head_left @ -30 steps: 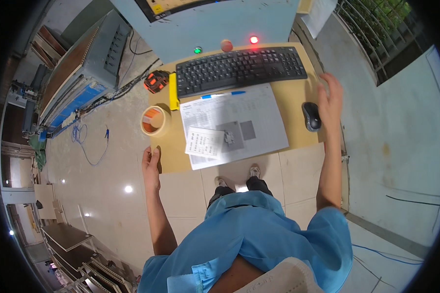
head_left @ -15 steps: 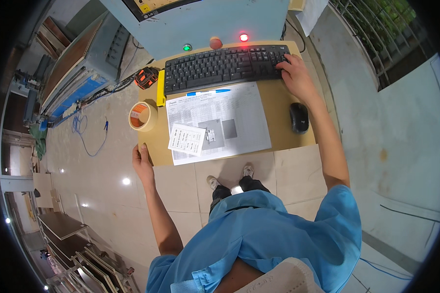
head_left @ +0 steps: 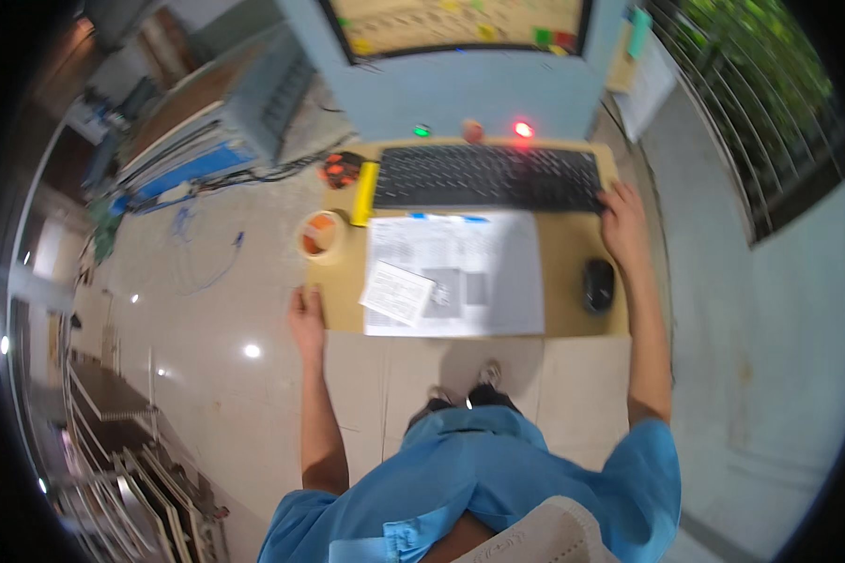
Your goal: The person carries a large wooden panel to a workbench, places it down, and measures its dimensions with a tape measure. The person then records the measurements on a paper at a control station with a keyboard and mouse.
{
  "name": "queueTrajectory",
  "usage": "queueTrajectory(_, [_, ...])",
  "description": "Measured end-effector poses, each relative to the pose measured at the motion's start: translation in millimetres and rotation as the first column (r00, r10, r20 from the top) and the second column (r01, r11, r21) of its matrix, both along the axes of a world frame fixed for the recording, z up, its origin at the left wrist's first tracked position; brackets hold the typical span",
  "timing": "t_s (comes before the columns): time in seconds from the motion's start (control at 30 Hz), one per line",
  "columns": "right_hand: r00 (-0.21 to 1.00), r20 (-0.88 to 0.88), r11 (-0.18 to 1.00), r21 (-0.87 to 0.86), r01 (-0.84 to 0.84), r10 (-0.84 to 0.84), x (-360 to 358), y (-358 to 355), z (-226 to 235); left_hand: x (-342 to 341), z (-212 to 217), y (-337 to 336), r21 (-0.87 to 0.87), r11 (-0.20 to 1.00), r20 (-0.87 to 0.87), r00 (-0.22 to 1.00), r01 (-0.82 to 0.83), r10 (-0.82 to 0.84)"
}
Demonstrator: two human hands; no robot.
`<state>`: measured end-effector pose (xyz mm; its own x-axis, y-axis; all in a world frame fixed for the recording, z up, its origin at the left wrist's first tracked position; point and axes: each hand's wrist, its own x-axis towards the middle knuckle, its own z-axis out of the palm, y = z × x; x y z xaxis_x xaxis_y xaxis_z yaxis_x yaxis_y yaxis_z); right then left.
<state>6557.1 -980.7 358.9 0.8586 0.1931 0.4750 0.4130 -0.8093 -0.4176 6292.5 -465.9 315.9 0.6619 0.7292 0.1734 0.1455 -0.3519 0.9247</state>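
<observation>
At the tan board (head_left: 573,281), my left hand (head_left: 307,314) is closed round the left front edge, with the fingers partly hidden. My right hand (head_left: 622,220) is open at the right end of a black keyboard (head_left: 483,176), its fingertips beside the last keys; motion blurs them. Below that hand lies a black mouse (head_left: 598,284). A printed sheet (head_left: 507,253) lies in front of the keyboard, with a small white card (head_left: 397,292) on it and a blue-and-white pen (head_left: 446,218) across its top.
Left of the sheet stand a roll of tape (head_left: 320,236), a yellow tool (head_left: 364,194) and an orange-and-black tape measure (head_left: 341,170). Behind the board rises a blue cabinet (head_left: 460,89) with a screen (head_left: 455,23), a red light (head_left: 524,129) and a green light (head_left: 422,130).
The view has tilted up, so more of the screen shows. My right hand has slid from the number keys to the keyboard's right end. My left hand remains at the board edge.
</observation>
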Motion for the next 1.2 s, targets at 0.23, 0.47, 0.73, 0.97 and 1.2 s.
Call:
queueTrajectory(0.23, [0.987,-0.1,0.837,0.524,0.162,-0.128,-74.8,-1.8,22.7,-4.5,7.7,-2.5,-0.104,0.994,-0.056,0.997,0.042,-0.048])
queueTrajectory(0.47, [0.955,-0.177,0.863,0.412,0.293,-0.24,-155.0,45.5,-4.9,7.1,32.5,-3.8,0.459,0.877,-0.395,0.917,0.143,0.057])
queueTrajectory(0.73, [0.938,-0.015,0.931,0.114,0.346,-0.346,-158.6,58.3,-20.5,19.0,29.2,-7.8,0.432,0.891,-0.394,0.918,0.141,0.046])
queueTrajectory(0.97, [0.978,0.042,0.975,0.088,0.202,-0.206,-160.7,64.2,-21.0,14.1,28.2,-6.7,0.456,0.879,-0.368,0.929,0.14,0.043])
queueTrajectory(1.2, [0.961,0.036,0.958,0.103,0.269,-0.274,-161.1,60.1,-24.9,16.9,22.6,-7.5,0.443,0.887,-0.346,0.937,0.129,0.036])
